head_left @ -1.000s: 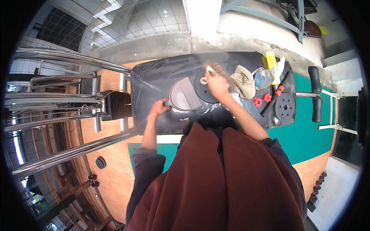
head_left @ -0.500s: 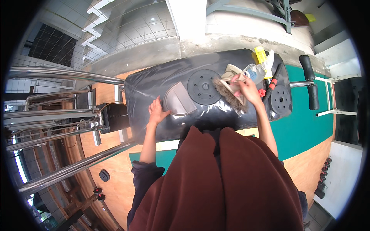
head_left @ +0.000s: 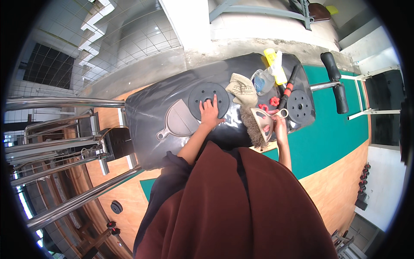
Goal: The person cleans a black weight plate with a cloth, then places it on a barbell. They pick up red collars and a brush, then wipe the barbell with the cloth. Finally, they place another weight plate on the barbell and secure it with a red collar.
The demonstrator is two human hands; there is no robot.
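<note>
On a black padded bench (head_left: 148, 129), my left hand (head_left: 210, 115) lies with spread fingers on a round black weight plate (head_left: 196, 97), fingertips around its centre hole. My right hand (head_left: 279, 126) grips a hand brush (head_left: 261, 123) with a beige handle and grey-brown bristles, held over the bench's near edge. A beige dustpan (head_left: 180, 118) rests left of the plate. To the plate's right is a crumpled beige cloth (head_left: 241, 89). Two red star-shaped nuts (head_left: 274, 101) sit above the brush, beside a black-and-red dumbbell bar (head_left: 288, 90). Another black weight plate (head_left: 304, 108) lies at the right end.
Behind the cloth stand a clear bottle (head_left: 261, 82) and a yellow container (head_left: 276, 69). Chrome rails (head_left: 64, 102) reach the bench from the left. Black foam rollers (head_left: 335, 82) are at the right, above green matting (head_left: 319, 142). A low concrete ledge (head_left: 198, 64) runs behind.
My left hand has moved from beside the dustpan rightward onto the weight plate. My right hand has brought the brush nearer and away from the cloth, leaving the cloth uncovered.
</note>
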